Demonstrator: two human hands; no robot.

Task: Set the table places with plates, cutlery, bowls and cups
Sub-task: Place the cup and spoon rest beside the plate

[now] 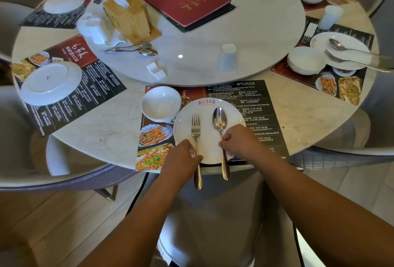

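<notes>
1. Fork: silver metal fork (pixel 196 130), tines resting on the round white plate (pixel 207 138), left of centre. The left hand (pixel 183 155) closes its grip round the handle at the plate's near rim.
2. Spoon: silver metal spoon (pixel 219 120), hollow side up, parallel to the fork and on its right. The right hand (pixel 238 140) pinches the handle in a closed grip at mid-length.
3. Edges: both handle ends jut past the near edge of the pale marble surface (pixel 110 134), over a grey chair seat (pixel 213 213).
4. Bowl: white round bowl (pixel 161 103), just beside the plate's far-left rim. Bare surface lies open to the left and right of the dark printed placemat (pixel 255 104).
5. Turntable: raised white turntable (pixel 245 21), starting just beyond the placemat's far edge.
6. Writing: red logo on the plate's far rim, too small to read. The placemat lists "Jakarta" addresses and "9:00–00:00" hours. The neighbouring placemat (pixel 70 53) reads "MAO JIA CAI".
</notes>
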